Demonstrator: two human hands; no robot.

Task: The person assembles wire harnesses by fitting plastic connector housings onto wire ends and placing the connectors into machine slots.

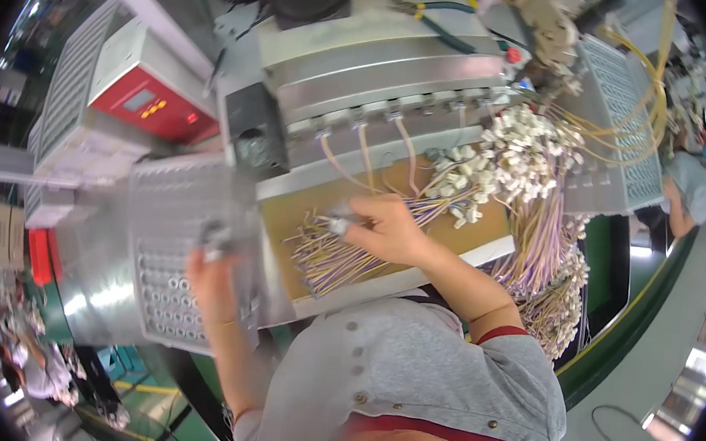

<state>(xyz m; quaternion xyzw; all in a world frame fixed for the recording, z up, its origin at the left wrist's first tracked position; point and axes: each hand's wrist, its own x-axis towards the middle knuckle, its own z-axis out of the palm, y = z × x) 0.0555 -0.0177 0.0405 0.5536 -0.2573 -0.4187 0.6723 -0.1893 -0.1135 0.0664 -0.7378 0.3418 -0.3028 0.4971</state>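
Observation:
My right hand [390, 230] is closed in a pinch above the bundle of thin yellow and purple wires [337, 261]; a grey-white patch shows at its fingertips, and what is between them is too small to make out. The wires lie on a brown board [495, 225], their white connectors [462, 175] towards the right. On the left, my left hand [215, 284] is smeared by motion over a pale tray [197, 175] of small ring-shaped parts. Something grey blurs at its fingertips. Beyond the board, a metal fixture [390, 81] has several wires [362, 150] running into its front edge.
A black box [256, 132] stands between the tray and fixture. Pliers [445, 35] lie on top of the fixture. A red and white control box [154, 90] is at the left. More wires with white connectors [535, 152] hang at the right, near another perforated tray [618, 118]. A person [692, 187] is at far right.

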